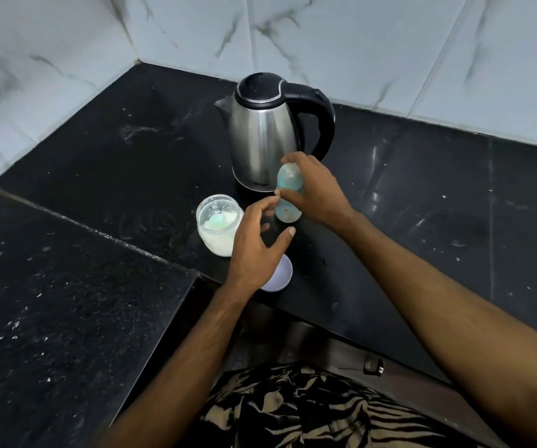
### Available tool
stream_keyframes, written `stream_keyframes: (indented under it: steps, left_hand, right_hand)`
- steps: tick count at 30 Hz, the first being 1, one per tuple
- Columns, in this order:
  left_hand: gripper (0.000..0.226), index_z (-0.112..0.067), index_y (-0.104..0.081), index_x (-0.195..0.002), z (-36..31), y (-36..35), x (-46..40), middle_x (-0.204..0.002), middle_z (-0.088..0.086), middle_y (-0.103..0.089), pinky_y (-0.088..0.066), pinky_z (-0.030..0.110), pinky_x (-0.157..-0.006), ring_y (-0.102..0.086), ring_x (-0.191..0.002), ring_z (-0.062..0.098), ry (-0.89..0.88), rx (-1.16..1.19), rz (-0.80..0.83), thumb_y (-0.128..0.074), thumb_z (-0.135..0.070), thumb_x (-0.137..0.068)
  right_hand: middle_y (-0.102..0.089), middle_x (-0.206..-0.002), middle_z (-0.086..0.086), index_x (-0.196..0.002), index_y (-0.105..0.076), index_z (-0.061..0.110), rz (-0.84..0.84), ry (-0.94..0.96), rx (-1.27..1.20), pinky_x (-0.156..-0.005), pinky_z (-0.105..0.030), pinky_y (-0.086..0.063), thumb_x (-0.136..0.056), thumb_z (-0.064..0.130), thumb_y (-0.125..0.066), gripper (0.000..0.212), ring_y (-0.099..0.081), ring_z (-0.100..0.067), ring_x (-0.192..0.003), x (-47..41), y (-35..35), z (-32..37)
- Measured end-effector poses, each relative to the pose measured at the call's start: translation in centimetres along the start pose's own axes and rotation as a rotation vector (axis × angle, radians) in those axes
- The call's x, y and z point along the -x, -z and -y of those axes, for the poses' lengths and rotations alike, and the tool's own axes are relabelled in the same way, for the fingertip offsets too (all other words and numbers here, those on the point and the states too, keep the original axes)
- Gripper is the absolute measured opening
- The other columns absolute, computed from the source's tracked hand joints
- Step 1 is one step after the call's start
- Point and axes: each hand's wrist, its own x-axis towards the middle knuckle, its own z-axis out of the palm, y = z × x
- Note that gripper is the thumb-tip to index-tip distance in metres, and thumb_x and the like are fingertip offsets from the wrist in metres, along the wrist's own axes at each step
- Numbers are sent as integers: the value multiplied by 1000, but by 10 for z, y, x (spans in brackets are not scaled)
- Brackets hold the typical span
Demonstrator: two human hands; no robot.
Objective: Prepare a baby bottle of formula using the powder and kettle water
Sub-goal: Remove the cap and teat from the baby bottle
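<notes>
Nearest, a white lid on the black counter, partly under the left hand, fingers spread, holding nothing. Left, open jar of powder with scoop inside; glass probably, heavy, breakable. Just beyond, right hand clamped around baby bottle: light, smooth plastic, best gripped mid-body. Farthest, steel kettle; likely hot, handle only.

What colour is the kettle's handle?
Black, seen in the head view: the kettle's handle.

Soft, even light, glare streaks on the dark counter, wide-angle bending at edges.
</notes>
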Motion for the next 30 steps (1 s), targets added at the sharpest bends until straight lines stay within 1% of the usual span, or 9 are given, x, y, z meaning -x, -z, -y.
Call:
stream_keyframes:
  steps: [4, 9, 12, 13, 17, 19, 22, 26, 30]
  left_hand:
    - [58, -18, -50, -135, 8, -19, -6, -130, -7, -58, -47, 23, -97, -54, -117, 1, 59, 27, 6, -76, -16, -83]
    - [73, -17, -46, -138, 7, -48, -23, -132, -4, -59, -48, 21, -97, -58, -120, 8, 90, 28, 66, -85, -21, -77]
    - [65, -18, -50, -134, -2, -65, -32, -119, -10, -63, -50, 10, -81, -62, -103, 2, 145, 30, 109, -82, -14, -78]
    - [60, -18, -52, -133, -2, -70, -34, -113, -11, -63, -50, 10, -77, -62, -98, 2, 160, 12, 118, -80, -12, -79]
    - [49, -18, -59, -125, 2, -82, -38, -105, -8, -67, -54, 25, -82, -65, -99, 13, 180, -61, 125, -77, -15, -80]
    - [48, -18, -60, -123, 4, -84, -40, -102, -9, -67, -52, 19, -77, -65, -94, 9, 178, -72, 139, -78, -15, -78]
    - [47, -18, -62, -120, 6, -81, -41, -93, -17, -65, -47, 7, -69, -63, -86, -2, 155, -83, 154, -79, -15, -77]
    - [44, -20, -64, -116, 8, -80, -41, -86, -21, -66, -49, 9, -69, -64, -82, -6, 138, -90, 158, -81, -17, -74]
    - [42, -26, -63, -112, 9, -81, -40, -87, -20, -68, -50, 10, -69, -66, -81, -7, 129, -77, 157, -82, -18, -75]
  right_hand:
    - [-55, -127, -2, -132, -50, 20, -40, 6, -25, -90, -34, -50, -82, 32, -76, 58, -57, -18, -107, 20, 17, -7]
    - [-56, -129, -1, -133, -50, 20, -42, 2, -10, -89, -26, -46, -82, 33, -77, 58, -56, -15, -109, 40, 32, -14]
    - [-56, -129, -1, -133, -50, 20, -32, -6, -12, -93, -30, -49, -82, 31, -77, 58, -56, -15, -110, 50, 34, -18]
    - [-56, -129, -1, -133, -50, 20, -25, -8, -5, -93, -31, -49, -82, 30, -77, 58, -57, -16, -110, 52, 35, -19]
    - [-56, -130, -1, -135, -50, 20, -12, -14, 7, -94, -33, -49, -83, 28, -75, 58, -57, -16, -111, 59, 35, -27]
    - [-56, -130, -1, -134, -50, 20, -19, -18, -5, -95, -33, -49, -84, 29, -75, 57, -57, -15, -110, 60, 37, -32]
    - [-56, -129, 0, -135, -50, 20, -21, -16, -22, -94, -31, -48, -84, 30, -74, 57, -57, -15, -109, 62, 36, -33]
    - [-56, -129, -1, -135, -51, 18, -54, 5, -71, -94, -28, -48, -84, 27, -75, 57, -57, -15, -110, 62, 32, -37]
    - [-58, -130, -1, -134, -53, 15, -77, 57, -139, -97, -34, -50, -83, 27, -76, 57, -56, -12, -113, 63, 29, -47]
